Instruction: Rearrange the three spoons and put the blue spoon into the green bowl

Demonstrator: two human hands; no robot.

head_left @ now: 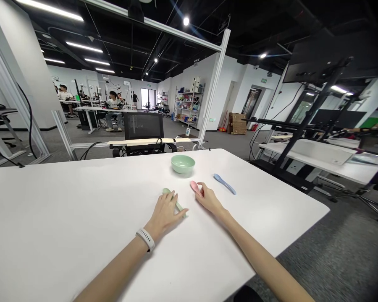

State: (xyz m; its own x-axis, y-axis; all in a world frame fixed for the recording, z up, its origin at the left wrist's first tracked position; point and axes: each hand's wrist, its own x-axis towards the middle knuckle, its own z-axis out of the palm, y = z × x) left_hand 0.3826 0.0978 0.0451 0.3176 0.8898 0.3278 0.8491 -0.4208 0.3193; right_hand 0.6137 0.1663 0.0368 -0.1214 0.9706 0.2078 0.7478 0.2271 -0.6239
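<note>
Pressing green spoon under spread left hand; touching pink spoon with right hand, grip unclear. Might skid either across slick counter.

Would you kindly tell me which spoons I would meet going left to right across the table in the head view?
Pale green plastic spoon under the left hand → pink plastic spoon at the fingers of the right hand → light blue plastic spoon. The mint green bowl behind overlaps the first two, so I omit it.
</note>
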